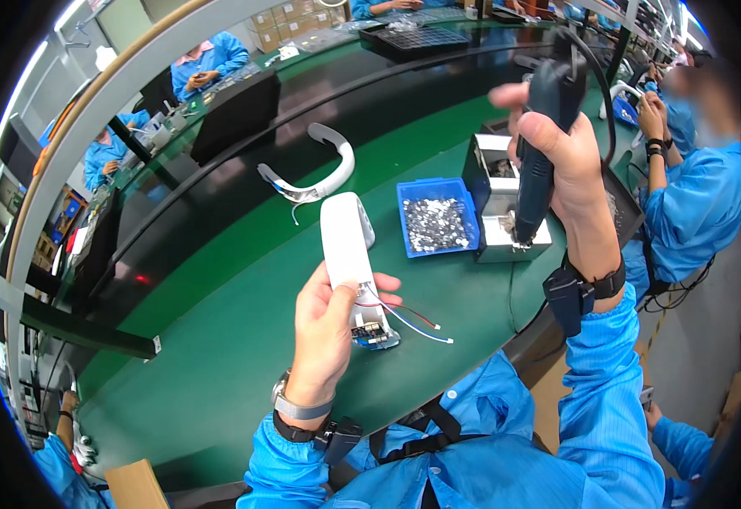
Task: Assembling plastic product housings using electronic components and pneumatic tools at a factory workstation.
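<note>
My left hand (321,331) is closed around a white curved plastic housing (345,233), held upright over the green mat. From its open lower end a small circuit board shows, and thin wires (413,325) in red, blue and white with small plugs trail to the right. My right hand (572,161) grips a black electric screwdriver (537,182) pointing down. The driver's tip is at a metal screw feeder (514,253); whether it touches a screw is too small to tell. Left of the feeder stands a blue bin (441,247) full of small dark and silvery parts.
A white C-shaped housing (336,174) lies on the dark conveyor belt (243,170) beyond the mat (218,373). A black cable (605,93) runs from the screwdriver. On the right sits a co-worker (697,195) in blue; others work across the belt. A metal frame (65,119) borders the left.
</note>
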